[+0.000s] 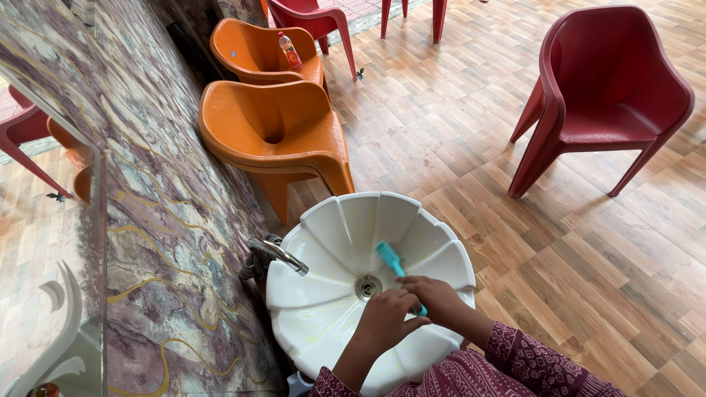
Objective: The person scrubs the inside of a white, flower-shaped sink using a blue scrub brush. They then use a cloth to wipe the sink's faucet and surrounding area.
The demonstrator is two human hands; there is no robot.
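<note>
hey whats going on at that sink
A person in a maroon patterned sleeve leans over a white scalloped basin fixed to a marbled wall. The right hand holds a teal brush, its head resting inside the bowl just above the drain. The left hand lies against the right, near the brush handle. The metal tap shows no running water. Orange chairs stand along the wall behind.

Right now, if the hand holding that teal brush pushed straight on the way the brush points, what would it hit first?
The right hand aims the teal brush up and away across the white basin. Its head would most likely meet the basin's far fluted wall first, though depth is hard to judge.
</note>
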